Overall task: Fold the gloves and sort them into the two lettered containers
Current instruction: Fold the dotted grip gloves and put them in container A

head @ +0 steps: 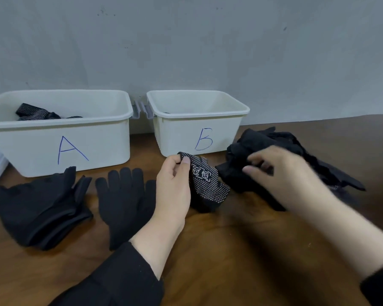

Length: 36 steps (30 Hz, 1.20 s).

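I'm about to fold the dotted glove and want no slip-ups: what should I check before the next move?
1. Left hand has a grip on the dotted glove: ok, pinched at its top edge.
2. Right hand free to help: cannot tell, blurred over the glove pile.
3. Dotted glove lying flat: not ok, partly lifted and crumpled.
4. Bin A open: ok, dotted gloves already inside.
5. Bin B has room: ok, little visible inside.

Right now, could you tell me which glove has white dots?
The dotted glove pinched by the left hand, in front of bin B; the others look plain black.
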{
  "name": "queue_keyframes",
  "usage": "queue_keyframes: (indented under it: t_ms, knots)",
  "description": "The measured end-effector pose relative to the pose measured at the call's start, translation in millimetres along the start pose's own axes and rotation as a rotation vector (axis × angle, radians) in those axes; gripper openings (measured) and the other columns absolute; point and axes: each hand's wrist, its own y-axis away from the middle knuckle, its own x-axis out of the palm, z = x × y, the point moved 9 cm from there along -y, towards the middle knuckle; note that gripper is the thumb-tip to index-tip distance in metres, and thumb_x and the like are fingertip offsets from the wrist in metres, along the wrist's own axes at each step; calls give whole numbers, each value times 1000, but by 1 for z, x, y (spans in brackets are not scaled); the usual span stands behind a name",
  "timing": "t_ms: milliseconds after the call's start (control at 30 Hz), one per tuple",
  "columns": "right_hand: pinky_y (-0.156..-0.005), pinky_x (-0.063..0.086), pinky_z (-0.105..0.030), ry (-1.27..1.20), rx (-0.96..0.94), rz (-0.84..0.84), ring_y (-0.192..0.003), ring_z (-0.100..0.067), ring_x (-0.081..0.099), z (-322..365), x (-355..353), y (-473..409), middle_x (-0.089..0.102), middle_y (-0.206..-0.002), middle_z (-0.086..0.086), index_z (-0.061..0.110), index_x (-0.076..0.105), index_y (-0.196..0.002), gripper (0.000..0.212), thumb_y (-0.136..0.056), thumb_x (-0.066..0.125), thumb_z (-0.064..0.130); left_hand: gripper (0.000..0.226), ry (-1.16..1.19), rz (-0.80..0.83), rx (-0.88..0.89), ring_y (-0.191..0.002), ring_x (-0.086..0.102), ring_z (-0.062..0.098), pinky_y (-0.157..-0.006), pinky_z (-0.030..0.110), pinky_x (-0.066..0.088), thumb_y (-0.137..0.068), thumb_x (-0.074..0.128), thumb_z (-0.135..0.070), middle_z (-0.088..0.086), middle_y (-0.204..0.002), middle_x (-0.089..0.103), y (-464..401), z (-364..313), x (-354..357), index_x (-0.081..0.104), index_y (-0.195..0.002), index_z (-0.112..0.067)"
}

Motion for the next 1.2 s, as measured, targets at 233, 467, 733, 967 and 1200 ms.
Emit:
queue_keyframes:
  t_ms: [233,467,733,967,1200]
  knots:
    - [-81,45,-7,-574,279,156,-98,9,63,16,90,50,72,-105,21,33,68,-121,45,-83,72,57,18,191,21,-52,-94,59,21,-91,43,47,-98,55,-28,8,-95,67,-3,10,2,67,-90,-17]
    - [-73,55,-32,-1024,310,63,-73,-8,68,31,76,39,76,-79,5,19,75,-82,13,-94,71,22,20,230,8,-48,-107,65,24,-103,51,49,-102,51,-25,14,-109,70,-1,-2,-10,67,-94,-17]
    - [-80,56,-21,-798,61,57,-84,-6,74,68,13,0,78,-88,10,20,74,-94,10,-96,67,13,49,-561,-169,217,-63,57,14,-66,41,50,-99,42,-51,2,-65,61,7,-49,-66,58,-70,-15]
    - [-67,44,-19,-279,-98,297,-78,-9,65,92,3,-56,71,-84,11,28,73,-89,14,-82,83,21,45,-629,-172,410,-61,54,20,-64,39,46,-98,45,-44,3,-62,58,20,-68,-110,57,-69,-12]
    - [-84,42,-23,-87,-402,-61,-98,-13,60,127,-28,-63,66,-98,13,30,71,-102,20,-90,72,13,40,-704,-104,485,-65,56,18,-64,35,44,-100,45,-41,-3,-63,57,26,-68,-115,59,-71,-17]
